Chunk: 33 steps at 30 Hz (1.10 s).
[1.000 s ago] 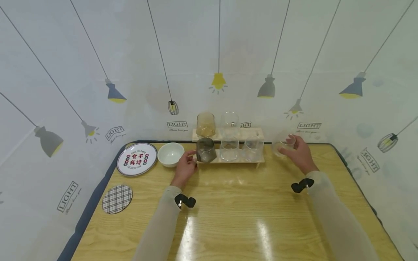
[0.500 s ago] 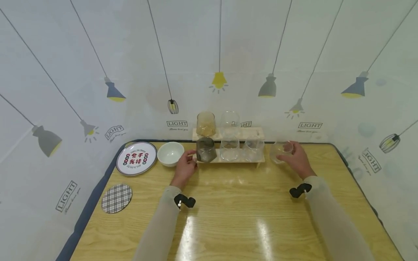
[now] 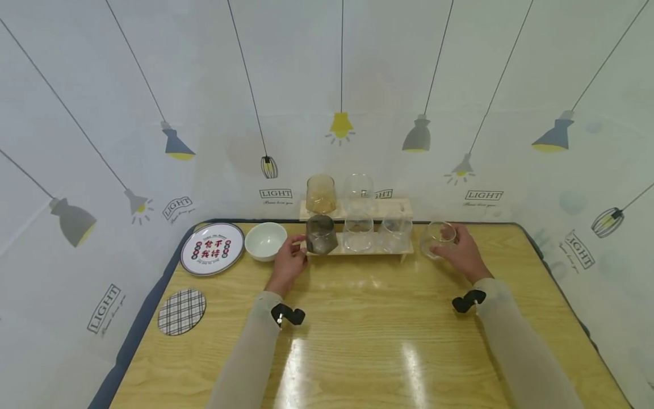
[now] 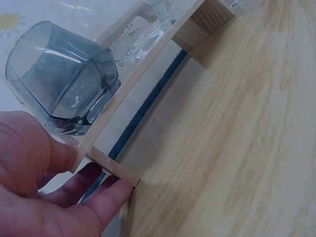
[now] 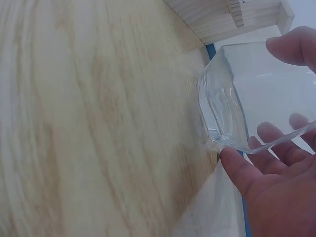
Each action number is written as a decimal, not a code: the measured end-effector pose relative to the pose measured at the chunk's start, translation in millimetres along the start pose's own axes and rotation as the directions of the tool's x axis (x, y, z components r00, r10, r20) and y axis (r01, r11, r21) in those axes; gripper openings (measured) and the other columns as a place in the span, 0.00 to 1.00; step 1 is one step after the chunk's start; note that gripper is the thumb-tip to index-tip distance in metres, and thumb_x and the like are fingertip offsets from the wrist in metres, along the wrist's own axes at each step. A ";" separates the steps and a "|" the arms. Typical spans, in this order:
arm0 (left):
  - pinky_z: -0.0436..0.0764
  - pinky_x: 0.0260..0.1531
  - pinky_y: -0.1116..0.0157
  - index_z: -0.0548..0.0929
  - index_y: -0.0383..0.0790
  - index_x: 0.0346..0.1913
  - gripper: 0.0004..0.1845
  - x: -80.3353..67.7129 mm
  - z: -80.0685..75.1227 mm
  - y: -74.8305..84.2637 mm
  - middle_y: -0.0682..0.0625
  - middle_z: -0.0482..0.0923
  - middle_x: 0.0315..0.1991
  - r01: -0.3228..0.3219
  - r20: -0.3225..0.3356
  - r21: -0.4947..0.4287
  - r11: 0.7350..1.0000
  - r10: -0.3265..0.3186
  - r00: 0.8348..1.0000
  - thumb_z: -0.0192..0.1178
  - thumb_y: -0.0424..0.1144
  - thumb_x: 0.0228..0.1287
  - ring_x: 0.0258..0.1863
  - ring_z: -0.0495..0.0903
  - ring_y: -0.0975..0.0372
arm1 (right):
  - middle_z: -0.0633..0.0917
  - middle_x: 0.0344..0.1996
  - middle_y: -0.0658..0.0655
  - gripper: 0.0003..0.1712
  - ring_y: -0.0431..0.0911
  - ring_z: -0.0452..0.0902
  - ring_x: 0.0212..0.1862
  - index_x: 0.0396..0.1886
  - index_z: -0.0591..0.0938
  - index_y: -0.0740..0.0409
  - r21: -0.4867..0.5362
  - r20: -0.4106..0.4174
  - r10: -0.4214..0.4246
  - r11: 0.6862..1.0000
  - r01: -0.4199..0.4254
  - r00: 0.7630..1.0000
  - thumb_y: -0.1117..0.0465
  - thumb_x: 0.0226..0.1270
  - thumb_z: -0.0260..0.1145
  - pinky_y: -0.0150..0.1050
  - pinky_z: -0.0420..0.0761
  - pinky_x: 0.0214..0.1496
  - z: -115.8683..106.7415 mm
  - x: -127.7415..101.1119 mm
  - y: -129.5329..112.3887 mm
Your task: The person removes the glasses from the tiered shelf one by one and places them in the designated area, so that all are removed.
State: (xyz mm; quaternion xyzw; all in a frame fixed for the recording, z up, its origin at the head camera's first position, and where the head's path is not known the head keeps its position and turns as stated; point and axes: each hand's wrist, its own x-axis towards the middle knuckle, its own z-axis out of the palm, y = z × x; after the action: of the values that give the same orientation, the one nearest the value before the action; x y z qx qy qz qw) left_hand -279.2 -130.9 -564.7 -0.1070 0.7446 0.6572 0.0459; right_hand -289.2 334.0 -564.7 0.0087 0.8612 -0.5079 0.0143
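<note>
My right hand (image 3: 465, 253) holds a clear glass (image 3: 438, 238) just right of the two-tier wooden rack (image 3: 375, 250). In the right wrist view, thumb and fingers (image 5: 279, 140) lie around the glass's sides, and its thick base is right at the tabletop. At the rack's left end my left hand (image 3: 289, 262) grips the lower shelf's corner; the left wrist view has the thumb by the shelf edge and the fingers (image 4: 111, 200) at the short leg. A smoky grey glass (image 4: 64, 79) sits on that shelf beside the thumb. Two clear glasses (image 3: 359, 234) stand farther right along it.
An amber glass (image 3: 320, 196) and a clear glass (image 3: 359, 193) stand on the upper shelf. Left of the rack are a white bowl (image 3: 266, 241) and a printed plate (image 3: 212, 267), with a plaid round coaster (image 3: 181, 312) nearer. A white printed backdrop (image 3: 393, 68) rises behind the table.
My right hand has brought the clear glass slightly nearer and left, lower toward the tabletop. The left hand has stayed at the rack's end.
</note>
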 end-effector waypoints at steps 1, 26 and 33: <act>0.83 0.42 0.65 0.77 0.45 0.69 0.19 0.3 0.4 -0.2 0.39 0.75 0.58 -0.002 0.002 -0.005 1.000 0.002 1.000 0.53 0.30 0.81 0.49 0.78 0.55 | 0.70 0.74 0.69 0.50 0.69 0.61 0.78 0.81 0.59 0.60 0.005 0.004 -0.003 1.000 0.003 1.000 0.53 0.69 0.76 0.67 0.70 0.71 -1.3 -1.1 -0.2; 0.83 0.44 0.64 0.75 0.43 0.69 0.19 -2.9 1.5 -2.3 0.38 0.76 0.58 -0.021 0.026 0.013 1.000 0.020 0.999 0.53 0.29 0.81 0.46 0.77 0.56 | 0.67 0.80 0.60 0.48 0.55 0.58 0.83 0.82 0.62 0.56 0.011 -0.039 -0.269 0.963 0.270 0.962 0.45 0.71 0.74 0.54 0.57 0.85 16.4 5.6 -113.0; 0.82 0.45 0.62 0.75 0.43 0.69 0.19 -1.1 1.7 2.1 0.38 0.76 0.56 -0.020 0.021 0.016 1.000 0.020 1.000 0.52 0.29 0.82 0.45 0.77 0.57 | 0.68 0.79 0.63 0.49 0.56 0.62 0.80 0.81 0.63 0.59 0.000 0.010 -0.316 0.949 0.316 0.949 0.43 0.70 0.74 0.55 0.61 0.84 46.9 24.4 -155.2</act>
State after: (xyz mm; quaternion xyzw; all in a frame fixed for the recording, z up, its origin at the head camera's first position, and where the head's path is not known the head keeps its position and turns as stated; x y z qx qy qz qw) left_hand -278.7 -128.8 -562.7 -0.0924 0.7506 0.6525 0.0481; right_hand -317.4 217.9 -452.4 -0.1318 0.8518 -0.5032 -0.0629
